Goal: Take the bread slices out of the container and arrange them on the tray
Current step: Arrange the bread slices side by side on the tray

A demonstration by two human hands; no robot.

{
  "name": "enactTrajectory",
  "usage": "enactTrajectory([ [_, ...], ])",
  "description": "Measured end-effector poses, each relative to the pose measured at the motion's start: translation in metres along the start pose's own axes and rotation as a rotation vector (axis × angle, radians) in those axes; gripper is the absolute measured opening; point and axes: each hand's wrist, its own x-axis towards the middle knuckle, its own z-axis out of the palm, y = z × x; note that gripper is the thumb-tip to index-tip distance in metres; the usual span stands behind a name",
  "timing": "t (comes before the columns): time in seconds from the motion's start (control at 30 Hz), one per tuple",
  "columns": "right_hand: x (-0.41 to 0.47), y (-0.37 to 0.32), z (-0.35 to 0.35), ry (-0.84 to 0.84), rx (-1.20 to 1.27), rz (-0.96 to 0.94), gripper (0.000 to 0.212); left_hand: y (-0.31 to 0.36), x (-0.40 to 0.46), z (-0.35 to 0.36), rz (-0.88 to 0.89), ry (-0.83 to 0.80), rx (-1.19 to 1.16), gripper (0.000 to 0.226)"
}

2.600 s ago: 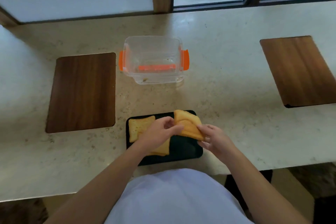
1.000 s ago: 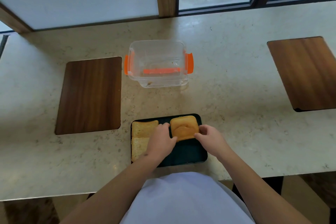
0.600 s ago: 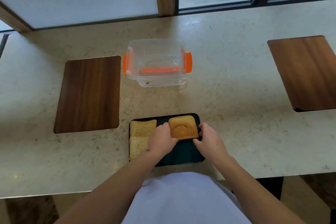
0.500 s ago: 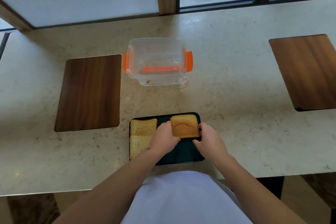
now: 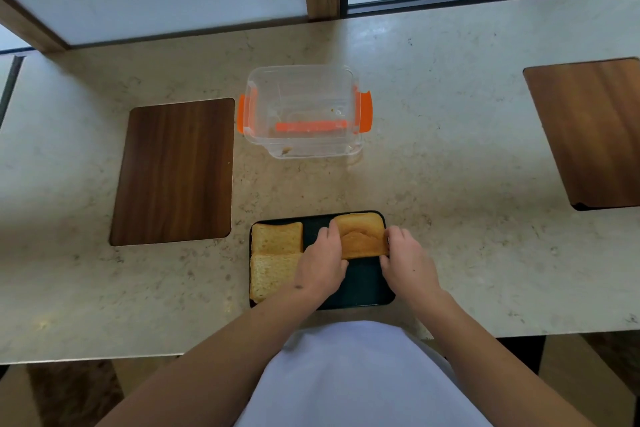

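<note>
Both hands frame a golden bread slice (image 5: 360, 236) at the far right corner of a dark tray (image 5: 363, 291): the left hand (image 5: 320, 265) and right hand (image 5: 407, 262) press fingertips against its opposite side edges, a light, open grip. Soft and crumbly, it looks best handled by the crusts. Two more slices (image 5: 275, 258) fill the tray's left side. Beyond, a clear container (image 5: 304, 111) appears empty on the pale stone bench (image 5: 450, 156) beneath a window.

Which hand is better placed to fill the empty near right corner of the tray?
Probably the right hand: it is beside that bare tray corner. The left hand lies over the middle, partly covering a slice.
</note>
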Motion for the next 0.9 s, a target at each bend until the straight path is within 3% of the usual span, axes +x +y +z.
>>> enactTrajectory([
  [0.37,0.001,0.002,0.001,0.021,-0.017,0.02,0.024,-0.002,0.01,0.002,0.029,-0.007,-0.039,0.049],
  [0.5,-0.002,0.001,-0.004,-0.006,0.003,0.021,0.027,-0.009,0.005,-0.011,0.056,-0.034,-0.088,0.069],
  [0.57,-0.008,0.002,-0.006,0.007,0.041,0.025,0.027,-0.025,-0.006,-0.027,0.07,0.034,-0.174,0.07],
  [0.67,-0.016,0.0,-0.007,-0.005,0.163,0.03,0.031,-0.071,-0.03,-0.05,-0.046,0.17,-0.256,0.049],
  [0.77,-0.018,-0.016,-0.005,-0.168,0.323,-0.005,0.033,-0.116,-0.054,-0.057,-0.224,0.189,-0.295,0.031],
  [0.9,-0.015,-0.049,0.005,-0.399,0.399,-0.068,0.037,-0.145,-0.074,-0.042,-0.408,0.12,-0.388,0.035],
])
